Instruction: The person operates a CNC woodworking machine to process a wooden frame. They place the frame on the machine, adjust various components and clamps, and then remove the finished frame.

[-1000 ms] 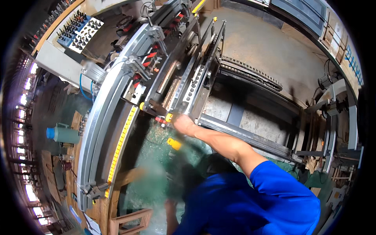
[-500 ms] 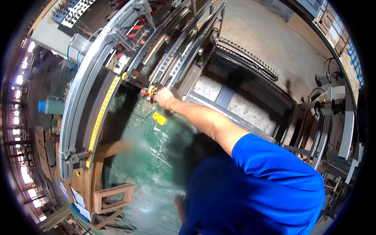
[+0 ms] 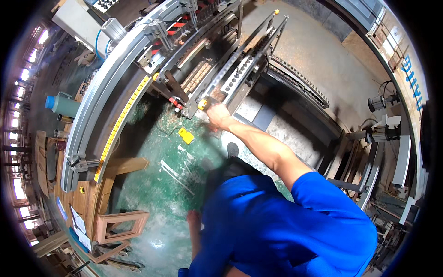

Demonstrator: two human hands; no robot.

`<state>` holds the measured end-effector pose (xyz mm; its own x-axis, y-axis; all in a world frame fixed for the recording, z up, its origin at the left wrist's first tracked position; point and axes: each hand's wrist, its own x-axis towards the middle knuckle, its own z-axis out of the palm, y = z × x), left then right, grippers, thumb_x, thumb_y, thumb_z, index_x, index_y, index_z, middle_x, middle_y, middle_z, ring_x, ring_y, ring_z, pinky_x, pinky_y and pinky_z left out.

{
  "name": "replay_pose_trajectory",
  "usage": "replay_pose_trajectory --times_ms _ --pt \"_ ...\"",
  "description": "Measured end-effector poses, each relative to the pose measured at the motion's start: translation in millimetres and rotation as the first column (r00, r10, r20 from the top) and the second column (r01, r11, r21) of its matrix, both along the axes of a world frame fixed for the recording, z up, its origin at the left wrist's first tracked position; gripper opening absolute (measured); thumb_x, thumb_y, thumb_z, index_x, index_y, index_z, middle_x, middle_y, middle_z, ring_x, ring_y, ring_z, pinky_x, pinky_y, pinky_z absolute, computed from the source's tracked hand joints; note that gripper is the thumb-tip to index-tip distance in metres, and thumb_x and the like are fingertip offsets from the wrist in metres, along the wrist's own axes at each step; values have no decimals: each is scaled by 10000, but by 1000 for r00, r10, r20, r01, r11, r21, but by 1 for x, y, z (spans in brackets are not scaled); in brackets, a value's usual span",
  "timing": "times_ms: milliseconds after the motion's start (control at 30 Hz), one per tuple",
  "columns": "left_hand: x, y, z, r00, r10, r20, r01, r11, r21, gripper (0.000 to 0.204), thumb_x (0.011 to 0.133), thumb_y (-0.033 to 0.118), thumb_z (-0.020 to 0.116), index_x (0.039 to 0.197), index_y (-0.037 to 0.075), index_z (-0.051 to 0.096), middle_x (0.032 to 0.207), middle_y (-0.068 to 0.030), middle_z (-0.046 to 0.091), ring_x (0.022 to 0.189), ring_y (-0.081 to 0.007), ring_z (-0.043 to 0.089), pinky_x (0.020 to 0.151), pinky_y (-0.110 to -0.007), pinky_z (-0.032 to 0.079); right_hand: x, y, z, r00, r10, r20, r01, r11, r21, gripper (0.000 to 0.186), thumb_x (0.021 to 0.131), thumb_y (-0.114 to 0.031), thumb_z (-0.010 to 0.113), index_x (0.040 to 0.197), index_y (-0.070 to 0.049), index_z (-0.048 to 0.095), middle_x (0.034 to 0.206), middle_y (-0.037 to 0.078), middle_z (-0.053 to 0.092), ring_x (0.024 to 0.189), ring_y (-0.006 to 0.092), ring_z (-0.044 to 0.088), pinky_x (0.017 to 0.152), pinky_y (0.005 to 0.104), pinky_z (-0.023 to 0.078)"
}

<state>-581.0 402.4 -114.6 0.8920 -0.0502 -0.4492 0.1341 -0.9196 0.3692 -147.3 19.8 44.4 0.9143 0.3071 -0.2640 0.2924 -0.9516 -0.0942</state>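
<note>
My right hand (image 3: pixel 218 115) is closed round the near end of a metal machine rail (image 3: pixel 227 67), its fingers partly hidden. A yellow round end piece (image 3: pixel 202 104) sits just left of that hand. Along the rail runs a white strip (image 3: pixel 238 74) with a row of dark round pads. Left of it, past a gap, stands another rail with a brown plate (image 3: pixel 174 85) and a red fitting (image 3: pixel 176 103) at its near end. My left hand (image 3: pixel 194 218) hangs low beside my blue shirt, touching nothing I can see; its fingers cannot be made out.
A curved-looking metal beam with a yellow measuring tape (image 3: pixel 122 127) runs along the left. Wooden frames (image 3: pixel 122 226) lean at the lower left. A yellow piece (image 3: pixel 186 135) lies on the green floor. To the right is a dark machine bed (image 3: pixel 295 104).
My right hand has moved right with the rail and its yellow end piece, widening the gap to the red fitting. My view has shifted, and my shoe now shows.
</note>
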Motion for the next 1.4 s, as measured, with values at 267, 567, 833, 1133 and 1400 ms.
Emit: replay_pose_trajectory --times_ms 267,567,833,1133,1400 --pt "76 30 -10 991 33 129 -8 983 -185 131 814 159 674 759 68 597 779 -145 597 746 -390 622 655 -483 510 -49 -40 -49 985 -74 155 65 996 64 240 803 -279 675 873 -56 729 858 157 730 873 333 705 795 436 561" --pt "92 91 -54 916 -143 374 171 985 -41 173 871 152 630 736 99 534 705 -10 486 648 -154 531 545 -366 484 -113 -61 -25 981 -126 150 114 989 91 180 806 -231 662 801 -71 744 833 145 704 839 340 666 797 465 536" --pt "235 113 13 647 631 -429 -664 188 -724 155 927 85 591 783 37 559 751 7 515 672 -76 511 615 -296 541 -163 -91 -28 970 -207 124 189 972 141 95 798 -178 664 763 -91 683 818 101 674 856 315 649 808 436 508" --pt "468 107 204 706 652 276 -191 551 -813 170 1034 144 574 909 32 544 787 21 518 744 -82 590 679 -251 469 -186 -136 -12 928 -345 -144 368 909 198 162 868 -215 647 938 -94 728 898 115 723 857 334 688 772 434 545" --pt "626 134 347 405 406 819 -258 910 -324 432 1038 225 562 1315 -106 562 1136 -203 689 1016 -261 638 949 -350 475 -48 -155 73 858 -508 -78 512 830 220 176 907 -189 640 1011 -61 702 909 199 719 876 392 700 759 480 554"
